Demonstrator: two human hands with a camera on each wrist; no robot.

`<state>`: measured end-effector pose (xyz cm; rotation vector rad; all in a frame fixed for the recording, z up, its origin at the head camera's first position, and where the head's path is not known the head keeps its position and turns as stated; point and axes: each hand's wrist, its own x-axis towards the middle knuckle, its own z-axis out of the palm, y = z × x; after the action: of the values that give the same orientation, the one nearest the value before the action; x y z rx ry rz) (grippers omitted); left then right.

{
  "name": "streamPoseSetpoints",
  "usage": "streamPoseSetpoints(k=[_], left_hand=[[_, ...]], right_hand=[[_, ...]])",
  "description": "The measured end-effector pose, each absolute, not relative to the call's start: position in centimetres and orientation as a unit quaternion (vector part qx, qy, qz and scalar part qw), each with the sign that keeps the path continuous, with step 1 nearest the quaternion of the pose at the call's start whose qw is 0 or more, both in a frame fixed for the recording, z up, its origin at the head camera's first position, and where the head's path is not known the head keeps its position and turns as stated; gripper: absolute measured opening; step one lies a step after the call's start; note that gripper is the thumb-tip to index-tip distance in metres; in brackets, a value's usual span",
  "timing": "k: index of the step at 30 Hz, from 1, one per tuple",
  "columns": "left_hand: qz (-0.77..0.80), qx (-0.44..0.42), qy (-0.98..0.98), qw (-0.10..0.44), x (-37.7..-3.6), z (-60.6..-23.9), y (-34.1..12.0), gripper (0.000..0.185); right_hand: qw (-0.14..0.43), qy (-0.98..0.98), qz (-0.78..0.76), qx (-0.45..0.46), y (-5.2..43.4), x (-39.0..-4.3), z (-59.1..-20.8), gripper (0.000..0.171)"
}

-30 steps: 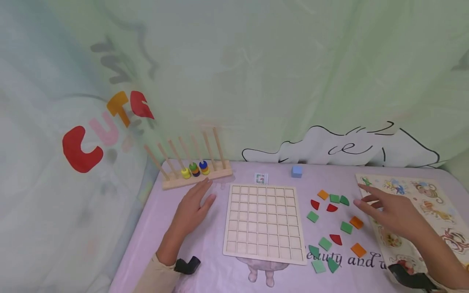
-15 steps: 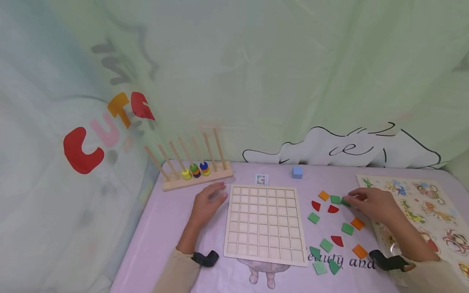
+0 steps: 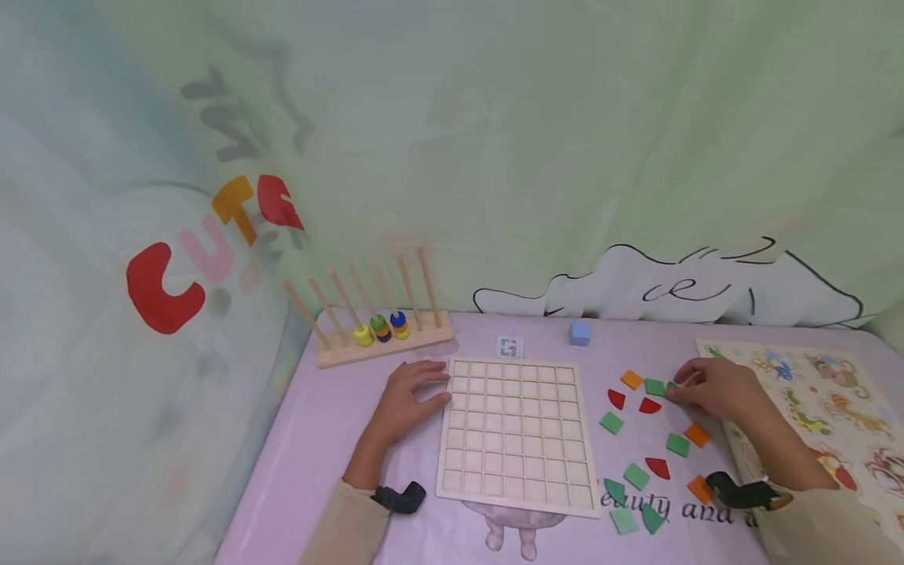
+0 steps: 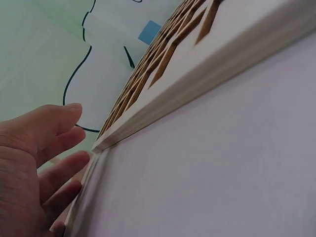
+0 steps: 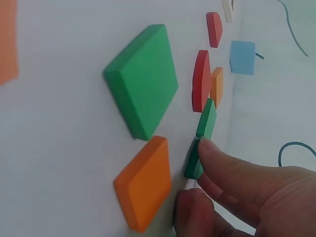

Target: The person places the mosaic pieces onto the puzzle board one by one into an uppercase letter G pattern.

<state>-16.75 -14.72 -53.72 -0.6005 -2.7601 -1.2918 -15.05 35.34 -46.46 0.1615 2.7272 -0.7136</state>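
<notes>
My left hand (image 3: 408,396): lies flat on the desk (image 3: 332,424), fingers straight and relaxed, tips touching the left edge of the wooden grid board (image 3: 518,431); it holds nothing; the left wrist view shows the fingers (image 4: 59,170) against the board's rim.

My right hand (image 3: 713,388): fingers curled, thumb and forefinger pinching a dark green tile (image 5: 193,160) that is lifted on its edge off the desk, just beside a green square tile (image 3: 654,387); the right wrist view shows the fingertips (image 5: 210,148) on its top edge.

Loose tiles on the desk, right of the board: orange square (image 3: 632,380) at the far end; two red quarter-rounds (image 3: 617,399) near it; green square (image 3: 611,423); green square (image 3: 678,445) with an orange one (image 3: 697,434) just beside it, close under my right hand; further red, green and orange pieces nearer to me.

Blue cube (image 3: 580,333): beyond the board, near the curtain.

Small printed card (image 3: 509,346): just past the board's far edge.

Peg rack (image 3: 384,345): far left; coloured rings (image 3: 382,327) stacked on three pegs.

Animal puzzle board (image 3: 826,392): at the desk's right edge, beside my right hand.
</notes>
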Motion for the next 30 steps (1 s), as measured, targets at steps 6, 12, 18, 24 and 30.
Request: streamPoseSetpoints(k=[6,12,18,24,30], left_hand=[[-0.380,-0.220,-0.899,0.008,-17.1,-53.9,-14.8,0.035],[-0.372,-0.221,-0.901,-0.025,-17.2,-54.0,-15.0,0.035],[-0.362,-0.227,-0.903,-0.028,-17.2,-54.0,-15.0,0.037],[-0.360,-0.226,-0.905,-0.030,-17.2,-53.9,-15.0,0.037],[-0.356,-0.227,-0.906,-0.029,-17.1,-53.8,-15.2,0.036]], right_hand=[[0.167,0.951,-0.252,0.067,35.4,-15.3,-46.4,0.038],[0.169,0.948,-0.256,0.084,35.5,-15.3,-46.9,0.039],[0.167,0.946,-0.266,0.085,35.7,-15.1,-47.2,0.036],[0.161,0.944,-0.272,0.093,35.8,-15.4,-47.5,0.037],[0.166,0.945,-0.265,0.092,36.0,-15.7,-47.6,0.039]])
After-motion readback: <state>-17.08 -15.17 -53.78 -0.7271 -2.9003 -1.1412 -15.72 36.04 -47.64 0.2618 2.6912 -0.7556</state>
